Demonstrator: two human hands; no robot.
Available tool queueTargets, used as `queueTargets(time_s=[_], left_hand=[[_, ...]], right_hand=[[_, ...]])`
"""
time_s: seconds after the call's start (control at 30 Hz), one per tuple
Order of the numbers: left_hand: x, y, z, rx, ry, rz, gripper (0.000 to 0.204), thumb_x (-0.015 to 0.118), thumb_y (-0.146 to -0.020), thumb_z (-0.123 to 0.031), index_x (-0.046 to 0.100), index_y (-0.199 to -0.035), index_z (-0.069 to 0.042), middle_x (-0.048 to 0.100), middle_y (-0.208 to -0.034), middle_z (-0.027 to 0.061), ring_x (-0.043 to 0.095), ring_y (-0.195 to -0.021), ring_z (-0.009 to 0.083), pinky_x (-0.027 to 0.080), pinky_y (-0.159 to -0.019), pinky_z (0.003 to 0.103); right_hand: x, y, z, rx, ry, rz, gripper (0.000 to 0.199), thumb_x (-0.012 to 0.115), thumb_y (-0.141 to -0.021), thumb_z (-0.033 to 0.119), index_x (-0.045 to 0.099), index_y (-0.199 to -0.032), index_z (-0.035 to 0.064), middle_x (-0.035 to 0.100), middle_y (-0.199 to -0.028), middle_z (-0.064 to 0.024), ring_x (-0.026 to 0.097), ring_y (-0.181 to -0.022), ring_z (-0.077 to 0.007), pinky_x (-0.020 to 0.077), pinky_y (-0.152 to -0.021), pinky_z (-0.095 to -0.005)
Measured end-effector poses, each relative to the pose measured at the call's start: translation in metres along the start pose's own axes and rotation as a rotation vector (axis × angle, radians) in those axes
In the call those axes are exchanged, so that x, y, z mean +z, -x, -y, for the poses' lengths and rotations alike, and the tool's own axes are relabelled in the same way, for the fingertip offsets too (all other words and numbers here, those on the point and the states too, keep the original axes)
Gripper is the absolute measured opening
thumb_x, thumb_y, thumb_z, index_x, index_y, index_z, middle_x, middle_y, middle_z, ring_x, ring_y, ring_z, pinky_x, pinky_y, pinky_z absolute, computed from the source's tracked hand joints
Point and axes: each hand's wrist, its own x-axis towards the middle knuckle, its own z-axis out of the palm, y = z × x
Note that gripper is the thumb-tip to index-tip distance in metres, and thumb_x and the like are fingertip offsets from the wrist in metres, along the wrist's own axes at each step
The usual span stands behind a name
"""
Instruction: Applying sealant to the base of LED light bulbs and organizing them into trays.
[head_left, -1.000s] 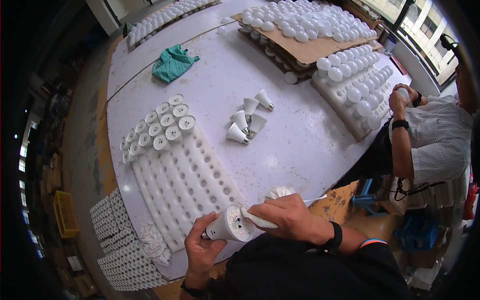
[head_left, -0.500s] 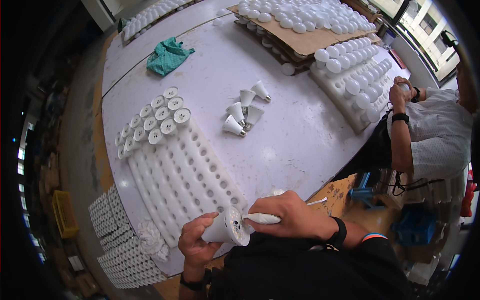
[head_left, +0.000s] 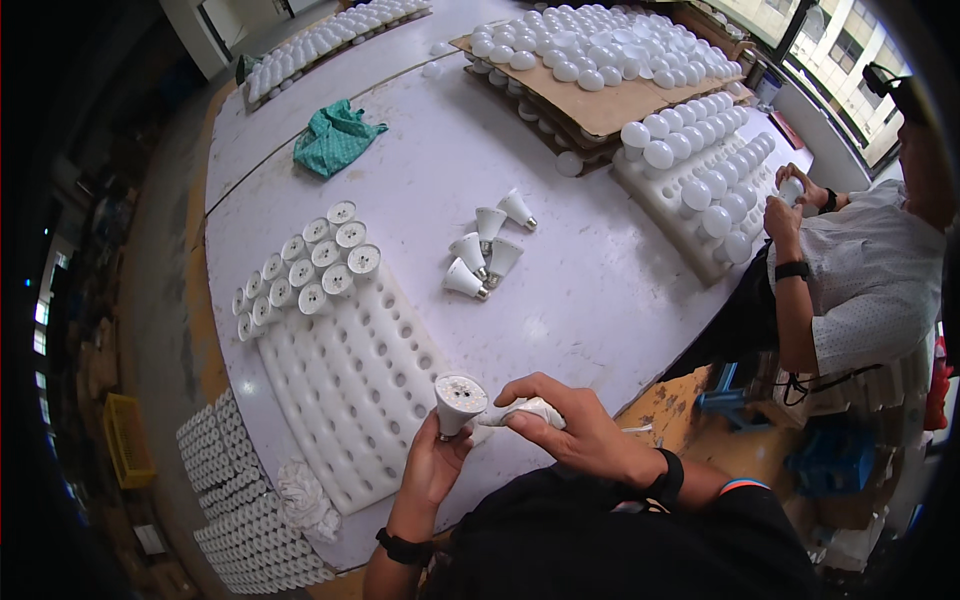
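My left hand (head_left: 432, 472) grips a white LED bulb housing (head_left: 460, 402) by its narrow lower part. The housing stands nearly upright, its open top showing a round plate with small dark parts. In my right hand (head_left: 590, 432) is a soft white squeeze bag (head_left: 540, 411), its narrow tip pointing left, close to the housing's side below the rim; whether they touch I cannot tell. Below and left lies a white foam tray (head_left: 350, 395) with rows of holes. Several similar housings (head_left: 312, 297) stand in its far end, open tops up.
Several loose housings (head_left: 486, 250) lie mid-table. A green cloth (head_left: 337, 138) is farther back. At right, a co-worker's hands (head_left: 787, 205) hold a bulb beside a foam tray of domed bulbs (head_left: 715, 220). Cardboard layers (head_left: 590, 105) carry white domes. Stacked white housings (head_left: 255, 530) stand at lower left.
My left hand has turned the housing from tilted sideways to nearly upright and raised it. The bag's tip has moved from the plate to beside the housing. The co-worker's hands shifted left.
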Motion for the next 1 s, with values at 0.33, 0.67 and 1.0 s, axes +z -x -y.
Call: queueTargets(time_s=[0.33, 0.67, 1.0], left_hand=[[-0.016, -0.108, 0.038, -0.202, -0.422, -0.036, 0.039, 0.049, -0.089, -0.013, 0.039, -0.124, 0.0, 0.05, -0.112, 0.0127, 0.056, -0.096, 0.0214, 0.048, -0.082, 0.03], [-0.038, -0.146, -0.024, 0.233, -0.543, -0.201, 0.035, 0.051, -0.085, -0.006, 0.046, -0.119, -0.003, 0.052, -0.111, 0.0103, 0.059, -0.09, 0.0193, 0.051, -0.071, 0.028], [-0.104, -0.176, -0.155, 0.791, -0.505, -0.791, 0.048, 0.062, -0.075, -0.007, 0.041, -0.119, -0.009, 0.055, -0.098, 0.004, 0.057, -0.075, 0.0141, 0.046, -0.055, 0.024]], right_hand=[[0.005, -0.004, -0.021, -0.063, 0.012, -0.006, 0.023, 0.054, -0.088, 0.023, 0.058, -0.102, 0.0057, 0.057, -0.067, -0.011, 0.054, -0.057, -0.0164, 0.0434, -0.055, -0.0285], [0.002, -0.031, -0.027, 0.033, 0.092, -0.003, 0.022, 0.064, -0.081, 0.016, 0.059, -0.1, 0.0047, 0.061, -0.074, -0.0062, 0.053, -0.059, -0.0101, 0.0431, -0.055, -0.0232], [0.008, -0.049, -0.024, 0.163, 0.076, -0.011, 0.02, 0.062, -0.081, 0.013, 0.061, -0.097, 0.0016, 0.063, -0.08, -0.0075, 0.058, -0.069, -0.0114, 0.0465, -0.063, -0.0246]])
